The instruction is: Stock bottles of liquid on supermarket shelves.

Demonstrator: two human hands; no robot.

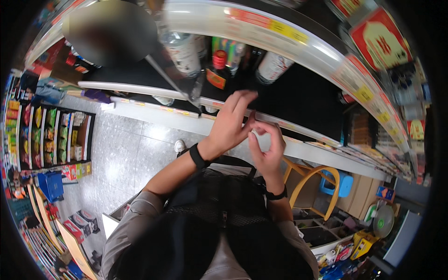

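My left hand (229,117) is raised before the front edge of a dark shelf (308,96), its fingers extended and thumb apart. Close beside it, my right hand (268,148) curls its thumb and fingers towards each other near my left thumb. Whether anything small is between those fingertips cannot be made out. Beyond my left fingers stands a dark bottle with a red cap and orange label (216,75). To its left is a bottle with a white patterned label (183,56); a similar bottle (274,66) leans in view farther right.
A clear divider (171,80) and a white price rail (315,138) bound the shelf front. Overhead curves another price rail (252,24). A wooden-framed chair (315,189) and blue stool (336,183) stand right; a snack rack (52,136) stands left. A blurred patch hides the upper left.
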